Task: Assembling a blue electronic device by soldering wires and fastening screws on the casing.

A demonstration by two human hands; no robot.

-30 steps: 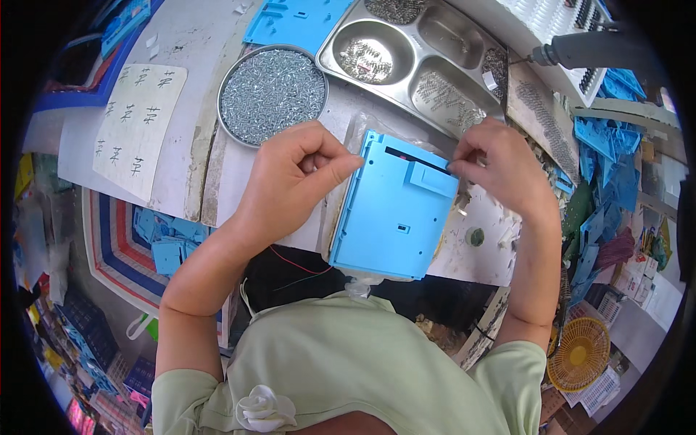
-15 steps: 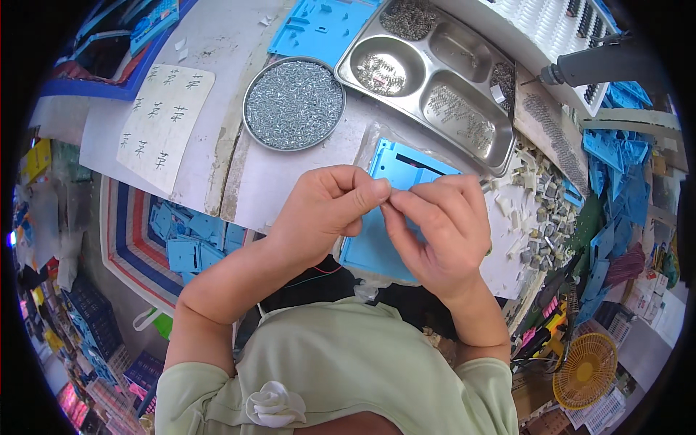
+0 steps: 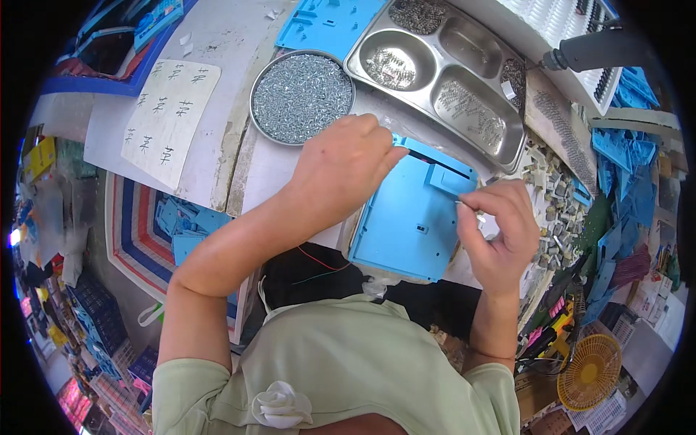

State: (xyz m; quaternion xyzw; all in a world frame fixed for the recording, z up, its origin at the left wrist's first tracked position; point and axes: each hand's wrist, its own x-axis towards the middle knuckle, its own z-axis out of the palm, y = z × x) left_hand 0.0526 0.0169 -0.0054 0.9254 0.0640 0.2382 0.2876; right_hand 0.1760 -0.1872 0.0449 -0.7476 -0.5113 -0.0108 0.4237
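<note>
A light-blue plastic panel [image 3: 402, 225] with a raised block and a dark slot lies on the table in front of me. My left hand [image 3: 348, 163] is over its far left corner. Thumb and fingers are drawn together there, and whatever they may hold is hidden. At the panel's right edge, my right hand [image 3: 504, 232] pinches a tiny pale piece between thumb and forefinger, too small to name. Beyond my left hand stands a round metal dish [image 3: 253, 109] filled with small silver screws.
Small springs and metal parts fill a compartmented steel tray [image 3: 433, 42] at the back. A grey power screwdriver [image 3: 591, 52] juts in from the right. Loose small pieces [image 3: 554, 210] are heaped right of the panel. A marked paper sheet [image 3: 170, 119] lies left.
My hands, together over the panel before, have parted. The left moved up to the panel's far left corner, the right moved right, and more of the panel shows.
</note>
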